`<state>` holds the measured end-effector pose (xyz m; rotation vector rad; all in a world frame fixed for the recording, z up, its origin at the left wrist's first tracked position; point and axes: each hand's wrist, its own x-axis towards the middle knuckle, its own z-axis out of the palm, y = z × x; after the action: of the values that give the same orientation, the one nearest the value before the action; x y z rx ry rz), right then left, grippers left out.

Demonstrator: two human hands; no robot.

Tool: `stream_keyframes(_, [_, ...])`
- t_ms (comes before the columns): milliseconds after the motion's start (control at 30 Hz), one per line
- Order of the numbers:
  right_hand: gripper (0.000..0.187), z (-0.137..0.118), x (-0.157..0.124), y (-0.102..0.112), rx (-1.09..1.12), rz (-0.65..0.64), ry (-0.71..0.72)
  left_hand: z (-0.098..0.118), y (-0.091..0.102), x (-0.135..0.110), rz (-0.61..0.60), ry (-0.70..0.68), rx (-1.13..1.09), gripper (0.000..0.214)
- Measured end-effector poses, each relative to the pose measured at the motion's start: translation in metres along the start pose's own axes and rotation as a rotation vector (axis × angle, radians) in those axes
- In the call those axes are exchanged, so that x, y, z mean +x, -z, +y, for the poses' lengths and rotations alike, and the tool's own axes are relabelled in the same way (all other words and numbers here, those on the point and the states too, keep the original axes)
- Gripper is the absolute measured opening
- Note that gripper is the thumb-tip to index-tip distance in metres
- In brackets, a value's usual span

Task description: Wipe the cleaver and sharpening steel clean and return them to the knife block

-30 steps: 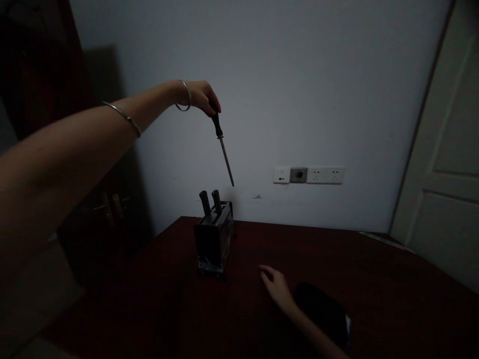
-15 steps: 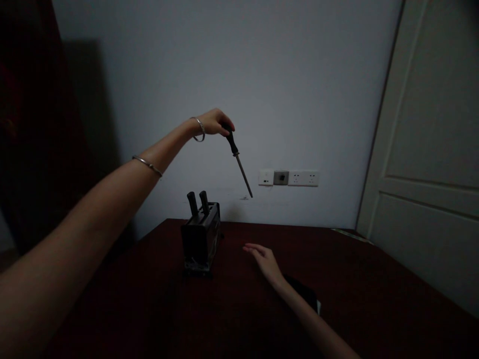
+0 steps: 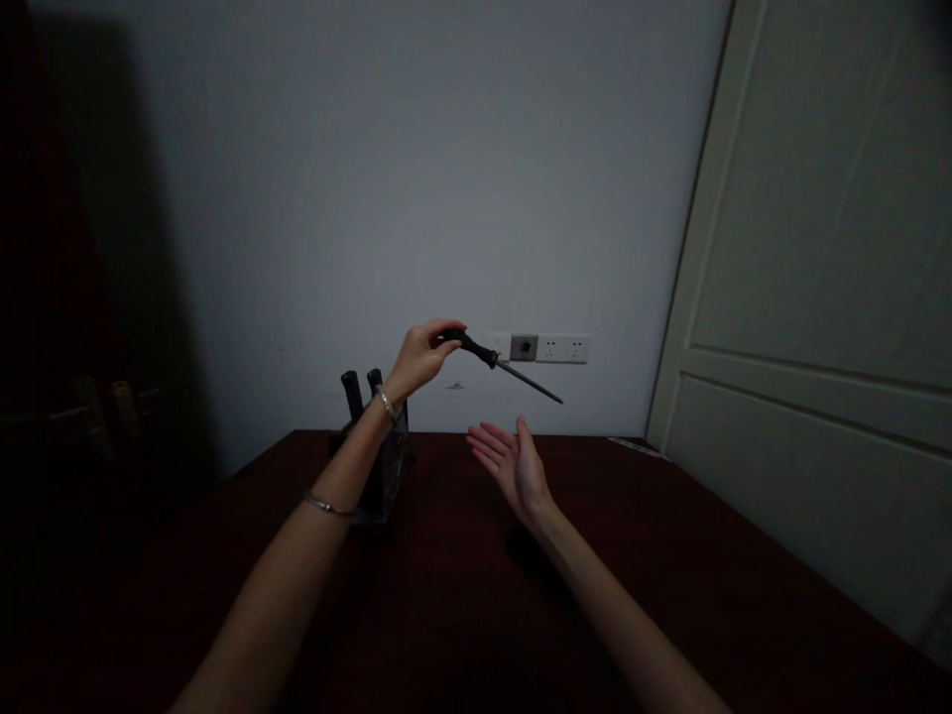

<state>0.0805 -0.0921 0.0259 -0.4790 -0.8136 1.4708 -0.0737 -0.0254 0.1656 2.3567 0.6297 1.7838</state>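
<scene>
My left hand [image 3: 425, 355] grips the black handle of a honing steel [image 3: 527, 381] in the air, its thin metal rod slanting down to the right. Below the rod, my right hand [image 3: 513, 466] is open with the palm turned up and fingers spread, touching nothing. Behind my left forearm stands a black knife block [image 3: 394, 461] on the table, partly hidden by the arm. Two black knife handles [image 3: 351, 393] stick up out of its top.
The dark red-brown table [image 3: 446, 595] reaches back to a pale wall with a row of sockets [image 3: 561, 348]. A white panelled door [image 3: 803, 397] stands at the right. A dark thing beneath my right forearm is too dim to make out.
My left hand has come down with the honing steel, which now lies nearer level. My right hand has risen a little and turned its palm up. The view has shifted to the right.
</scene>
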Motion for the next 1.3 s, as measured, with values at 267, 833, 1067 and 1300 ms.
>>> stream_keyframes(267, [0.052, 0.003, -0.004, -0.002, 0.142, 0.070, -0.017, 0.000, -0.051, -0.099, 0.228, 0.073, -0.022, 0.019])
stream_keyframes(833, [0.042, 0.019, 0.010, 0.037, 0.301, 0.186, -0.214, -0.003, -0.122, -0.201, 0.353, -0.092, 0.130, 0.024])
stream_keyframes(1067, [0.036, 0.018, 0.003, 0.043, 0.280, 0.216, -0.154, 0.005, -0.136, -0.221, 0.353, -0.080, 0.155, 0.026])
stream_keyframes(1300, [0.031, 0.028, 0.007, 0.065, 0.155, 0.297, -0.064, 0.016, -0.148, -0.244, 0.217, 0.012, 0.123, 0.030])
